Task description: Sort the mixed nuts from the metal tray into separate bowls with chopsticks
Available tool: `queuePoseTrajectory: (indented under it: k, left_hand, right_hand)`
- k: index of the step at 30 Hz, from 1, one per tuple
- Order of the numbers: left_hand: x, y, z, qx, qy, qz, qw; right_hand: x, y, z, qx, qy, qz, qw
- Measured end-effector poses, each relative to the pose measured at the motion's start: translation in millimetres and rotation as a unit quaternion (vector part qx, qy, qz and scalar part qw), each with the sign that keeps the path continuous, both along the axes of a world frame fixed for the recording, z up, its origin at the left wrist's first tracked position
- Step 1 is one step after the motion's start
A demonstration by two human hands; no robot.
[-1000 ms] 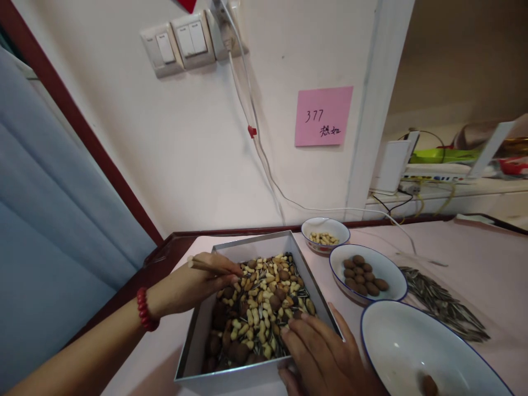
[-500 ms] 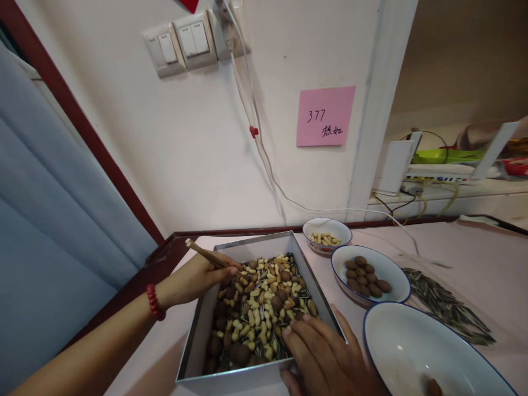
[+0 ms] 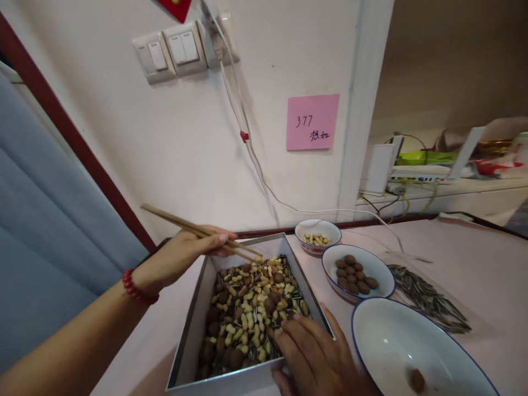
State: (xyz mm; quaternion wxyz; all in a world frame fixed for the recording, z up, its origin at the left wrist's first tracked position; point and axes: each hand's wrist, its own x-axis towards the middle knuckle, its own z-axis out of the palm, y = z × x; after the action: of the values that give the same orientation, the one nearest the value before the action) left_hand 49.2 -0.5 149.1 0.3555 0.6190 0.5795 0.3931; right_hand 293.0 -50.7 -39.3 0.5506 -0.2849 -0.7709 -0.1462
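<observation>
My left hand [image 3: 181,256], with a red bead bracelet on the wrist, is closed on a pair of wooden chopsticks [image 3: 193,228]. Their tips hover over the far left corner of a grey box [image 3: 193,308]. The box is filled with mixed peanuts, sunflower seeds and brown nuts [image 3: 247,302]. My right hand [image 3: 317,357] grips the box's near right corner, fingers lying over the rim onto the nuts and thumb on the front wall. I cannot tell whether anything is held between the chopstick tips.
Right of the box stand a small bowl of peanuts [image 3: 317,234], a plate of brown nuts [image 3: 330,258] and a large white bowl [image 3: 391,341] holding one nut. Sunflower seeds [image 3: 429,297] lie on the table. A blue curtain [image 3: 49,247] hangs at the left, and a white cable [image 3: 256,165] runs down the wall.
My left hand has lifted out of the nuts and drawn back to the left, raising the chopsticks above the box. My right hand stays on the box corner.
</observation>
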Motion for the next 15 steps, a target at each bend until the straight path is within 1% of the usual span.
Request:
queuePoseTrajectory:
  k: [2, 4, 6, 7, 9, 10, 12, 15]
  left_hand:
    - [22, 23, 10.2, 0.010, -0.045, -0.020, 0.999]
    - [48, 52, 14.2, 0.021, -0.084, -0.036, 0.996]
    - [75, 81, 11.2, 0.045, -0.100, -0.051, 0.993]
    - [88, 93, 7.6, 0.049, -0.092, -0.052, 0.993]
    - [106, 111, -1.4, 0.050, -0.081, -0.044, 0.994]
    - [112, 116, -5.5, 0.049, -0.078, -0.043, 0.995]
    - [115, 117, -10.5, 0.047, -0.077, -0.042, 0.995]
    - [100, 98, -7.2, 0.050, -0.062, -0.056, 0.995]
  right_hand:
    - [1, 1, 0.2, 0.008, -0.007, -0.002, 1.000]
    - [2, 3, 0.7, 0.017, -0.019, -0.005, 1.000]
    - [4, 5, 1.5, 0.024, -0.032, -0.010, 0.999]
    - [5, 5, 1.8, 0.028, -0.038, -0.012, 0.999]
    - [6, 6, 1.8, 0.035, -0.049, -0.016, 0.998]
    - [6, 6, 1.5, 0.039, -0.053, -0.018, 0.998]
    - [7, 6, 0.4, 0.041, -0.059, -0.020, 0.997]
    - [6, 5, -1.8, 0.036, -0.057, -0.023, 0.997]
